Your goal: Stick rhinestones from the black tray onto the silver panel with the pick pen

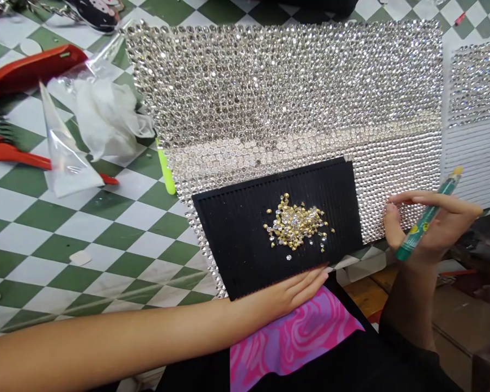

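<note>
1. The black tray (245,245) is laid partly on the shiny sheet (289,81), and a pile of gems (296,222) is held on it.
2. The tray's near edge is touched by the left hand (296,293). Its fingers are pressed together, but whether the tray is pinched cannot be told.
3. The green pen (424,226) is held in the right hand (441,231), by the sheet's edge.
4. The sheet is spread on the counter (136,245).

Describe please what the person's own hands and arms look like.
The left hand and forearm are bare, with no sleeve in view. The right hand is bare too; a black sleeve shows lower on that arm. No gloves are worn.
</note>
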The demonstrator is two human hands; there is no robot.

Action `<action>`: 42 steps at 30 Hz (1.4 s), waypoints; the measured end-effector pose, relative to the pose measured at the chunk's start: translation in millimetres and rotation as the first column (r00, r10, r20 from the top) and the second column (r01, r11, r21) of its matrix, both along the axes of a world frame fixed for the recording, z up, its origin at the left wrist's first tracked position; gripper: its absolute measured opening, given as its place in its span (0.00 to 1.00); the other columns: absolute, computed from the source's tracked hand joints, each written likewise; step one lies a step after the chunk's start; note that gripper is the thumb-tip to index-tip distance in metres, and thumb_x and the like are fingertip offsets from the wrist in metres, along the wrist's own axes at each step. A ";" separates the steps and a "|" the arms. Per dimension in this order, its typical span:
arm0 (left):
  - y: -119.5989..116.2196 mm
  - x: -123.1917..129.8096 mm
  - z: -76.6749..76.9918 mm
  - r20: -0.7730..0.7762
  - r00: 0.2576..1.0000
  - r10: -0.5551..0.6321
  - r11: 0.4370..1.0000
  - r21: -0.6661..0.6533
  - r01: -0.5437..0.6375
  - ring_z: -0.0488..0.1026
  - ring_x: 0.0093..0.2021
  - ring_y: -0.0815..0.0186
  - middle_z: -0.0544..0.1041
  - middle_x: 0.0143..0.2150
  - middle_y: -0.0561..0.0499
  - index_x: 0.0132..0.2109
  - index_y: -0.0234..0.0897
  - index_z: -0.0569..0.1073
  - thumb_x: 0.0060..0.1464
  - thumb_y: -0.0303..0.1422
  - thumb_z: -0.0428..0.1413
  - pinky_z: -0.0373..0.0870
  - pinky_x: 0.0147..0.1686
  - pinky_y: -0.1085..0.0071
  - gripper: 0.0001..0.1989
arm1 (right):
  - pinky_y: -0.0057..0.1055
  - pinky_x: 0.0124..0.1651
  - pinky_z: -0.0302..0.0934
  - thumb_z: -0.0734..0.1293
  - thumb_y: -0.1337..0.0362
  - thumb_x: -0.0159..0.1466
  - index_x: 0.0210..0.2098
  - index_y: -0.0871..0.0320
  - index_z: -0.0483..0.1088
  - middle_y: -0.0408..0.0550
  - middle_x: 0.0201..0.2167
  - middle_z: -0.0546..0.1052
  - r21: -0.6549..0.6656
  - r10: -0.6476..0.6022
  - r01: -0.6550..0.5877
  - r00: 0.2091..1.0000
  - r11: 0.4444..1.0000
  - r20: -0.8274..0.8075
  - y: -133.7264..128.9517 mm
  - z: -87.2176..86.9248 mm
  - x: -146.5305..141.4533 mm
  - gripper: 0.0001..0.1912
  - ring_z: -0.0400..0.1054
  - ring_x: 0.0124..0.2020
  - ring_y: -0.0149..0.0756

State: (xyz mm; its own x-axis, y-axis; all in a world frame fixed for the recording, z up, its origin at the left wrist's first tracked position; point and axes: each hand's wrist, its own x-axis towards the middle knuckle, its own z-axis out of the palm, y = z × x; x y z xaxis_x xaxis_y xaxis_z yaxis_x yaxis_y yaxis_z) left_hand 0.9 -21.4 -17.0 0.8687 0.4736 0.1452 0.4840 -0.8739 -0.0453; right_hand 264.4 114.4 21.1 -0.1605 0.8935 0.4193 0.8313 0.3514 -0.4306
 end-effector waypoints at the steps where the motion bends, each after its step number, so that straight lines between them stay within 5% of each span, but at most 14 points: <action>1: 1.3 -0.6 1.2 -0.005 1.000 -0.007 1.000 -0.003 0.007 0.55 0.71 0.69 0.55 0.73 0.49 0.70 0.34 0.55 0.61 0.26 0.39 0.47 0.73 0.69 0.31 | 0.40 0.36 0.70 0.72 0.67 0.49 0.40 0.55 0.59 0.39 0.32 0.70 -0.001 0.027 -0.027 1.000 1.000 -0.013 0.8 -0.2 0.5 0.22 0.74 0.29 0.36; 6: 7.6 -3.1 6.0 -0.007 0.999 -0.033 0.999 -0.015 0.033 0.56 0.70 0.72 0.57 0.72 0.51 0.70 0.35 0.56 0.62 0.24 0.39 0.51 0.71 0.73 0.30 | 0.34 0.34 0.69 0.71 0.73 0.48 0.42 0.55 0.60 0.41 0.36 0.66 0.011 0.161 -0.161 0.984 0.987 -0.074 6.3 2.6 -1.1 0.25 0.73 0.29 0.31; 19: -1.4 0.3 0.3 -0.020 1.000 0.010 1.000 0.010 -0.010 0.52 0.72 0.68 0.52 0.74 0.47 0.71 0.32 0.52 0.62 0.26 0.38 0.44 0.74 0.67 0.31 | 0.33 0.31 0.68 0.70 0.75 0.48 0.45 0.54 0.63 0.42 0.39 0.65 0.101 0.171 -0.159 0.978 0.982 -0.118 10.8 7.4 -3.9 0.26 0.72 0.29 0.30; 34: 6.1 -2.8 5.0 -0.094 0.995 -0.040 0.995 0.085 0.048 0.53 0.72 0.68 0.52 0.74 0.47 0.71 0.35 0.53 0.61 0.31 0.39 0.49 0.73 0.70 0.31 | 0.45 0.46 0.67 0.68 0.73 0.54 0.45 0.51 0.58 0.43 0.40 0.67 -0.112 0.087 -0.081 0.995 0.990 0.047 -5.1 8.9 -4.4 0.23 0.72 0.40 0.38; 42: 8.0 -3.0 16.5 -0.294 0.954 -0.064 0.979 0.166 0.117 0.49 0.72 0.68 0.47 0.75 0.46 0.73 0.34 0.46 0.63 0.29 0.33 0.48 0.72 0.69 0.31 | 0.32 0.31 0.68 0.70 0.74 0.50 0.46 0.50 0.58 0.40 0.40 0.62 0.137 0.224 -0.212 0.972 0.968 -0.072 10.8 2.2 5.2 0.27 0.70 0.27 0.27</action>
State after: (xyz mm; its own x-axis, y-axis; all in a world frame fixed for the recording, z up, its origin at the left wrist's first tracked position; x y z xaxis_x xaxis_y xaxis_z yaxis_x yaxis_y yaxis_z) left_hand -2.2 -13.4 -0.5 0.9243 0.3797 -0.0396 0.3465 -0.8780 -0.3302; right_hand 269.6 125.3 23.3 -0.3039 0.7791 0.5483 0.6903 0.5767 -0.4369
